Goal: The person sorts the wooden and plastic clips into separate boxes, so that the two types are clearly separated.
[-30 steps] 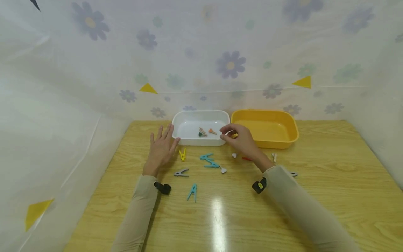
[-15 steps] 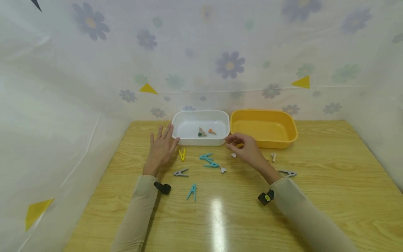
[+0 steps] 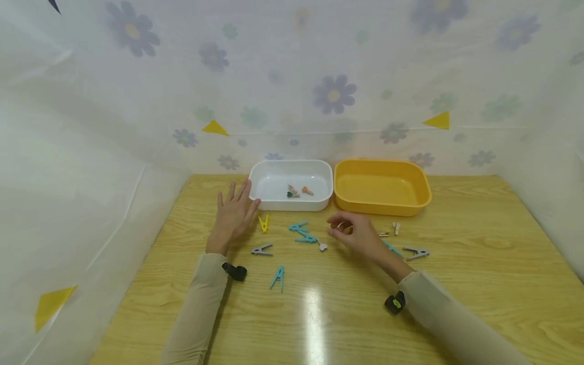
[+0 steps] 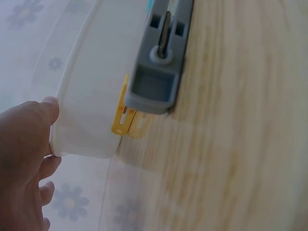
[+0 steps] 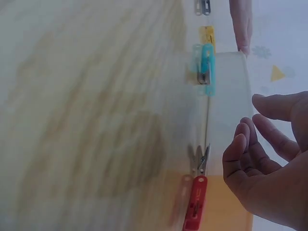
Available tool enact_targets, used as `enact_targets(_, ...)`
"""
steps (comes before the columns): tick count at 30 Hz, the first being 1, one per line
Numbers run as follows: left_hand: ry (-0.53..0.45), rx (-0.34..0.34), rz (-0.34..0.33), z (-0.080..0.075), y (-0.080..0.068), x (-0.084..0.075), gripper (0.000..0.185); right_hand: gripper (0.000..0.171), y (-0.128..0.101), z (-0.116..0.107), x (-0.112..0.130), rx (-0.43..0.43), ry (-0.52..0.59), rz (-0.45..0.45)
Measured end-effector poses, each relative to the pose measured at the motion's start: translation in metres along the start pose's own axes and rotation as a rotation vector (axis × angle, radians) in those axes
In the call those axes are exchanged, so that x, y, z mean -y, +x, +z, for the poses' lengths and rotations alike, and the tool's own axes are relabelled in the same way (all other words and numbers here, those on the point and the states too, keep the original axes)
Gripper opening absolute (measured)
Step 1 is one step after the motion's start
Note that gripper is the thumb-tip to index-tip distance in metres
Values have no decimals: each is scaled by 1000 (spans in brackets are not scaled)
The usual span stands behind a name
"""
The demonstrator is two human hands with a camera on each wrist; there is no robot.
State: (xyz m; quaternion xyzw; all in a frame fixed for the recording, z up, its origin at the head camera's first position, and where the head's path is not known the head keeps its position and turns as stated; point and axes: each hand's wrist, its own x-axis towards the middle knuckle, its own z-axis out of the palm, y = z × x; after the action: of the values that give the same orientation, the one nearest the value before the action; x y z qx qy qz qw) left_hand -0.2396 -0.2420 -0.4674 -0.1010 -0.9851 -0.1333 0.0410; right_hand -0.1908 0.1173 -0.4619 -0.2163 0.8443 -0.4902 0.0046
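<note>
My left hand (image 3: 231, 218) lies with fingers stretched along the left end of the white tray (image 3: 292, 206), thumb at its front corner. In the left wrist view the thumb (image 4: 50, 108) touches the rim. My right hand (image 3: 358, 234) is low over the table in front of the yellow tray (image 3: 383, 209), fingers loosely bent. The right wrist view shows a gap between thumb and fingers (image 5: 236, 149), with nothing held there. Left of this hand lie a white heart clothespin (image 3: 322, 247) and two blue clothespins (image 3: 305, 237). Several small wooden clothespins (image 3: 293, 191) lie inside the white tray.
A yellow clothespin (image 3: 263, 224), a grey one (image 3: 262, 250) and a blue one (image 3: 277, 278) lie near my left arm. Beside my right wrist are another grey clothespin (image 3: 416, 252) and a small pale one (image 3: 396, 228). A red clothespin (image 5: 195, 207) shows in the right wrist view.
My right hand has drawn back from the white tray's right end toward the near side, and now covers the spot where a white heart clothespin showed. My left hand has stayed put.
</note>
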Motion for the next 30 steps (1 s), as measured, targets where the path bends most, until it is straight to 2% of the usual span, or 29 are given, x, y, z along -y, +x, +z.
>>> enact_targets(7, -1, -16, 4, 0, -1, -1, 75, 21, -7, 4, -6, 49, 17, 18)
enact_targets(23, 17, -8, -9, 1, 0, -1, 75, 23, -9, 13, -10, 148, -40, 40)
enact_targets(30, -5, -7, -4, 1, -1, 0, 76, 25, -9, 16, -6, 175, -74, 49)
